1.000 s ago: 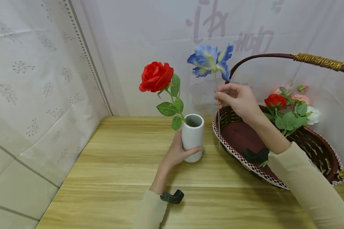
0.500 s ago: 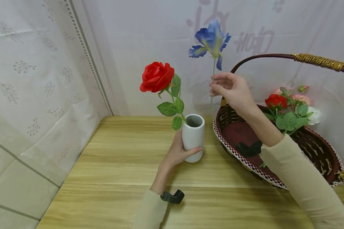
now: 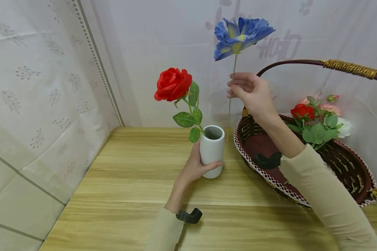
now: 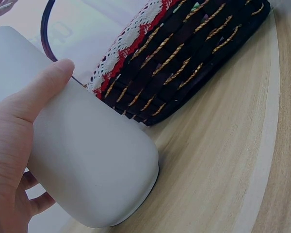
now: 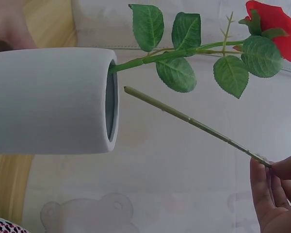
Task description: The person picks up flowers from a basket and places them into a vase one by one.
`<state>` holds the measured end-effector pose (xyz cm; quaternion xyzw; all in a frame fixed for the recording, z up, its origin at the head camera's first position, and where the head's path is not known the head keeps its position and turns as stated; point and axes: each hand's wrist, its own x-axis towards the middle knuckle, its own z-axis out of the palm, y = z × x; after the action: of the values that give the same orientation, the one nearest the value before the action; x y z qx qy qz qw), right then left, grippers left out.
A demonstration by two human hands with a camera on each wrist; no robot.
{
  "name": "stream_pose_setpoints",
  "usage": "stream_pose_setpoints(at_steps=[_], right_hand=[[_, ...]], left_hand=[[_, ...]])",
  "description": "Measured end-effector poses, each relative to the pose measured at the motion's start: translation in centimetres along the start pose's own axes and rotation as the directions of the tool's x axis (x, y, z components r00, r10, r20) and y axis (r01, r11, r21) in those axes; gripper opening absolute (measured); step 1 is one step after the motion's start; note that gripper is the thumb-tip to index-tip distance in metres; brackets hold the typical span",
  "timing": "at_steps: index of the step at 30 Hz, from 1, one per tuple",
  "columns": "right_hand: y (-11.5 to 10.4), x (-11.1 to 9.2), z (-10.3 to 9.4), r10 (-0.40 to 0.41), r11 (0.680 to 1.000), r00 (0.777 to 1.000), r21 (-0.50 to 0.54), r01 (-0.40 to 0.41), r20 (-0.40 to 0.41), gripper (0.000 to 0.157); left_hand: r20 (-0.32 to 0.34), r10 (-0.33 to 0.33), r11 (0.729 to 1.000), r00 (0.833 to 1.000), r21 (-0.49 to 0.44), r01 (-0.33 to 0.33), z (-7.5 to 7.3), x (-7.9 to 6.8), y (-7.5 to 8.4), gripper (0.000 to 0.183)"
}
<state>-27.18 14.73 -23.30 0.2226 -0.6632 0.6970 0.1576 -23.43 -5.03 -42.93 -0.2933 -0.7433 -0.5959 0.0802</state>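
Note:
My left hand (image 3: 191, 170) grips a white cylindrical vase (image 3: 212, 153) low on its side; in the left wrist view the thumb lies across the vase wall (image 4: 92, 150). One red rose (image 3: 172, 85) with green leaves leans left out of the vase. My right hand (image 3: 256, 94) pinches the thin stem of a blue artificial iris (image 3: 238, 38) between thumb and fingers, bloom up. In the right wrist view the bare lower end of the iris stem (image 5: 184, 118) points at the vase mouth, just outside the rim and below the rose stem (image 5: 145, 60).
Right of the vase stands a dark woven basket (image 4: 184, 58) with lace trim and a tall arched handle (image 3: 289, 62). A flower bunch (image 3: 317, 130) with red, pink and white blooms lies inside it. A printed curtain (image 3: 150, 38) hangs behind the wooden table (image 3: 128, 181).
My right hand has lifted the iris and shifted slightly left, away from over the basket. The bloom has turned to another side. My left hand, the vase and the rose keep their place.

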Motion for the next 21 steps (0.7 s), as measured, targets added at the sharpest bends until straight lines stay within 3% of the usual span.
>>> stream_pose_setpoints(at_steps=[14,21], right_hand=[[0.5,0.9,1.4,0.005,1.0,1.0,-0.008,-0.005,-0.016,0.024],[1.2,1.0,1.9,0.004,0.998,1.0,-0.058,-0.006,-0.026,0.024]], left_hand=[[-0.003,0.022,1.0,1.0,0.003,-0.022,0.0,0.1,0.0,0.102],[-0.006,0.032,0.999,0.999,0.016,-0.032,0.0,0.1,0.1,0.102]])
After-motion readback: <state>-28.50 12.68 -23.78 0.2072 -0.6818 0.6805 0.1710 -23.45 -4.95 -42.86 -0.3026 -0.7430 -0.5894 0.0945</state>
